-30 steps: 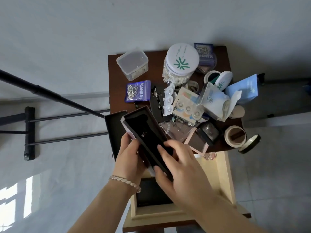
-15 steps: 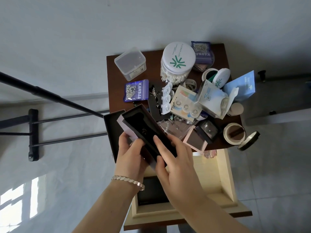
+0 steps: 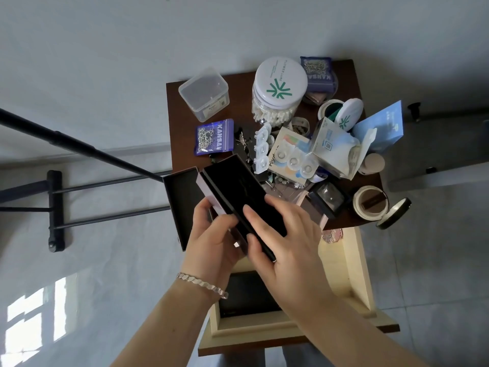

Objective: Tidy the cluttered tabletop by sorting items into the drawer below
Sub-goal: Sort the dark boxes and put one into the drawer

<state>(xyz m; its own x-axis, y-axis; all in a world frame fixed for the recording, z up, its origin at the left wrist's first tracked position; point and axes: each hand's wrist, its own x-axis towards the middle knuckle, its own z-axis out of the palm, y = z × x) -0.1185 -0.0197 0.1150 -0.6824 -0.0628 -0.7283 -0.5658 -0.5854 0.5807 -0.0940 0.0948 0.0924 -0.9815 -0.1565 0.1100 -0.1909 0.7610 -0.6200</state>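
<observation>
Two hands, left hand [image 3: 211,242] and right hand [image 3: 285,234], both gripping one black box [image 3: 238,189], held just above the open drawer [image 3: 354,263]. Change: right fingers [image 3: 254,217] have slid further along it, apparently seating it in its lilac sleeve [image 3: 207,190]. Judged: drawer next.

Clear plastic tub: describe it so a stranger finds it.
Start at the dark brown tabletop and go to its far-left corner. The clear plastic tub stands there. Unlike the round white-lidded jar beside it, it is square and see-through.
</observation>
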